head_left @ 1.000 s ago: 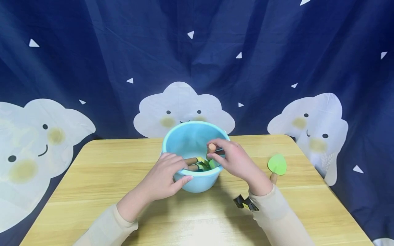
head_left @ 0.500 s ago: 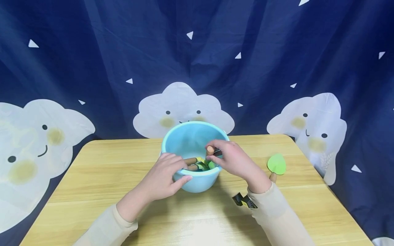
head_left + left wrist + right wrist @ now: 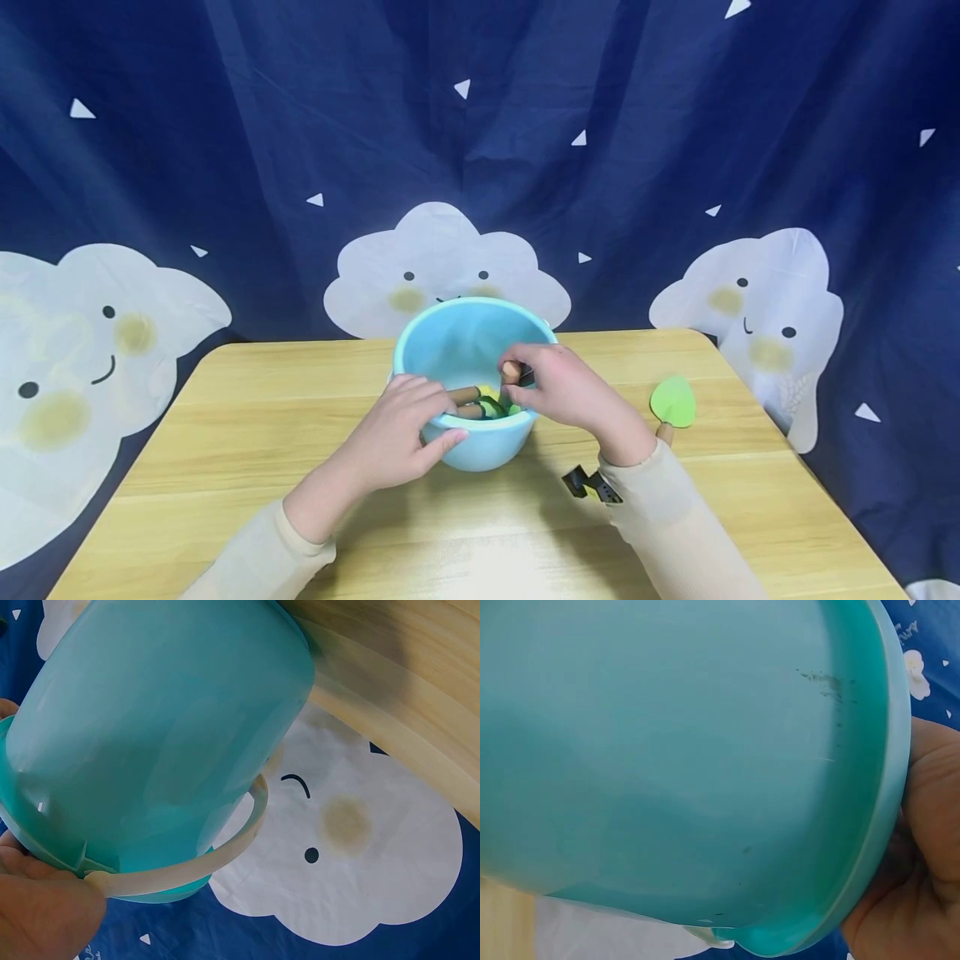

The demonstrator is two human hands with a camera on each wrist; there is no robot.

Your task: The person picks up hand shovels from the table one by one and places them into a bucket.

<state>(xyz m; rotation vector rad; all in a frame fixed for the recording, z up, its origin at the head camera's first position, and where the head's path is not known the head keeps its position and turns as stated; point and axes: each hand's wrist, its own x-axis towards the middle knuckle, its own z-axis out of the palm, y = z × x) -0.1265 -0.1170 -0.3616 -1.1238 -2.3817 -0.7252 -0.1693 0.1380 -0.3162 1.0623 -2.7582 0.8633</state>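
Note:
A light blue bucket [image 3: 480, 446] stands on the table, leaning toward me in the head view. My left hand [image 3: 401, 433] grips its front-left rim, thumb outside and fingers over the edge. Inside the right part of the bucket, my right hand [image 3: 562, 387] pinches a wooden-handled tool [image 3: 512, 371], its rounded handle end up and its head hidden. Wooden handles [image 3: 465, 394] of other tools, with yellow and green parts, lie in the bucket by the left fingertips. Both wrist views show mostly the bucket's outer wall; the left one shows its white carrying handle [image 3: 187, 871].
A small trowel [image 3: 672, 402] with a green leaf-shaped blade and wooden handle lies on the wooden table [image 3: 262, 433], right of the bucket and partly behind my right forearm. A dark blue curtain [image 3: 300, 125] with white clouds hangs behind the table's far edge.
My right hand has shifted slightly left and down into the bucket with the wooden-handled tool. The left hand keeps its hold on the rim, and the trowel on the table stays put.

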